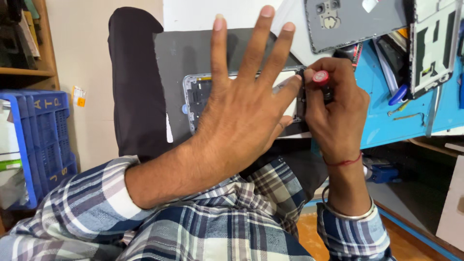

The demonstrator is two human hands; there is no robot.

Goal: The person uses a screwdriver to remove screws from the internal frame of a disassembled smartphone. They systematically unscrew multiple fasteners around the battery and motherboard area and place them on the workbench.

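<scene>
My left hand (244, 104) is raised flat in front of the camera, fingers spread wide, holding nothing and covering most of an opened phone (195, 94) with a silver frame that lies on a dark grey mat (183, 53). My right hand (336, 111) is closed around a small screwdriver with a red cap (320, 77), its tip down at the phone's right edge. A red thread and a metal bangle circle my right wrist. Both sleeves are blue and white plaid.
A grey phone back cover (357, 21) lies at the top right. A blue work mat (386, 116) carries another phone frame (432, 48), tweezers and small tools. A blue plastic crate (41, 140) stands at the left under wooden shelves. A dark chair back (133, 87) rises beside the grey mat.
</scene>
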